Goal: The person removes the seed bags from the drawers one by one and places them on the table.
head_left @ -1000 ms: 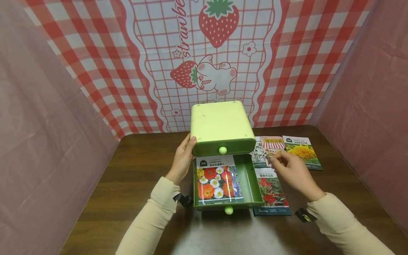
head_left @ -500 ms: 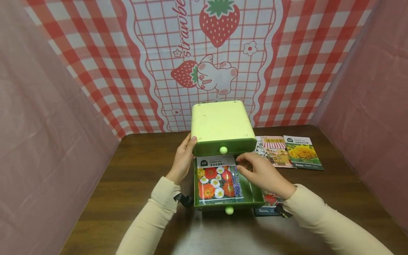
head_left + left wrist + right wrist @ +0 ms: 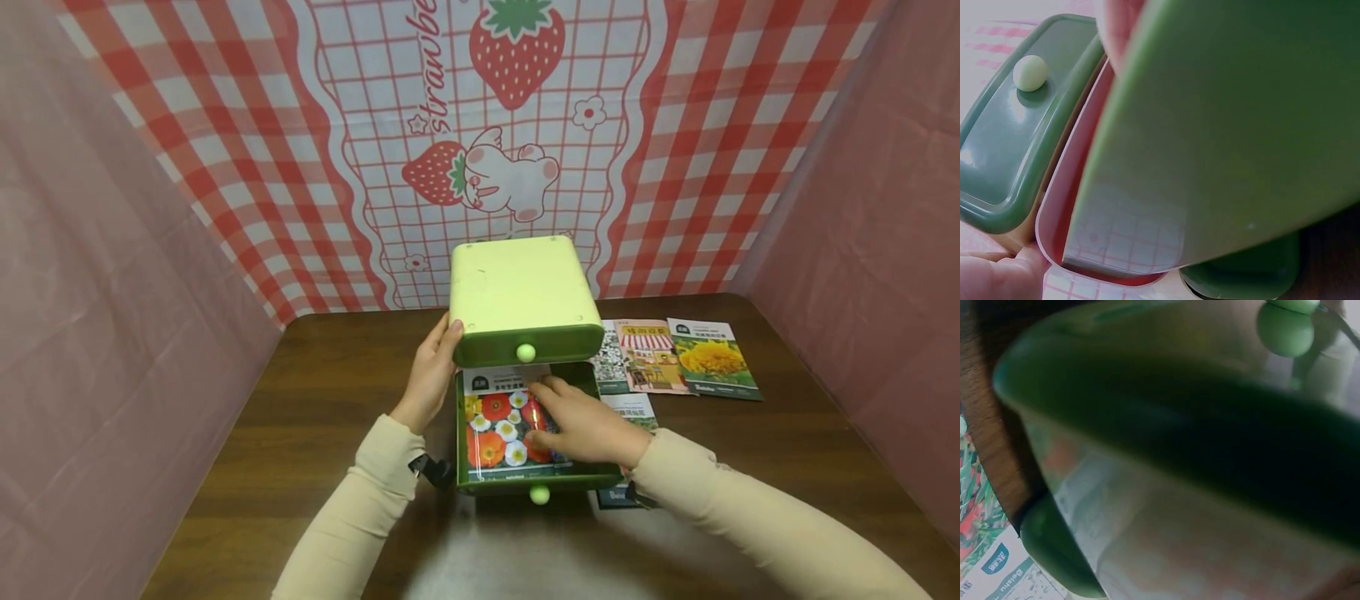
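In the head view a drawer box [image 3: 525, 287] with a pale yellow-green top stands on the table. Its lower green drawer [image 3: 600, 479] is pulled out. Inside it lies a flower seed packet [image 3: 487, 433] with red, orange and white blooms, partly over another packet. My left hand [image 3: 427, 375] rests against the box's left side, its thumb at the front corner. Over the drawer, my right hand [image 3: 585, 421] lies with fingers and thumb stretched out on the packets. It hides the packets' right part. In the right wrist view a green rim [image 3: 1166, 425] blocks most of that hand.
Right of the box lie a yellow-flower packet [image 3: 712, 358], a pink packet with a shopfront picture [image 3: 652, 358], a white-flower packet [image 3: 611, 362] and a red-flower packet [image 3: 633, 408]. A checked strawberry cloth [image 3: 690, 167] hangs behind the wooden table [image 3: 300, 467].
My right hand has moved left from the packets beside the box into the drawer, and its fingers have spread onto the packets. My left hand has stayed on the box.
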`<state>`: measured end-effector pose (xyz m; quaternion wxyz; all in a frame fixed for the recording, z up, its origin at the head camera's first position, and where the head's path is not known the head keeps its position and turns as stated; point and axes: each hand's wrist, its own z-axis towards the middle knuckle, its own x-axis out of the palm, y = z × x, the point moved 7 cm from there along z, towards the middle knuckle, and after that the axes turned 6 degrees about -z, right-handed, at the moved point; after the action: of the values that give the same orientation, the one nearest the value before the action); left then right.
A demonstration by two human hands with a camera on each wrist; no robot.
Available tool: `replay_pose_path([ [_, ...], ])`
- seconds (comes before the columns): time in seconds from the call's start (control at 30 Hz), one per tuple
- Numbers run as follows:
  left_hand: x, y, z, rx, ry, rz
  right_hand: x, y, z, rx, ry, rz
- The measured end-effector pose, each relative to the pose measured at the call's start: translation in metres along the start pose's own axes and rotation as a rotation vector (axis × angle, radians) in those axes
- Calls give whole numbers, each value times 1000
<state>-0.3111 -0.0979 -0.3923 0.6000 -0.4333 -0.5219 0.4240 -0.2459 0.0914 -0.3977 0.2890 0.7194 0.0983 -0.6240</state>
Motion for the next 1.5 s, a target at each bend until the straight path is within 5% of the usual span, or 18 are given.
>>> replay_pose_path([
  [0.23,0,0,0,-3,-1,3,12,3,0,-9,49,-140],
  [0.5,0,-1,-1,-2,2,9,20,5,-1,-34,57,-183],
  [1.5,1,-1,-2,12,10,9,18,7,-1,-51,0,43],
])
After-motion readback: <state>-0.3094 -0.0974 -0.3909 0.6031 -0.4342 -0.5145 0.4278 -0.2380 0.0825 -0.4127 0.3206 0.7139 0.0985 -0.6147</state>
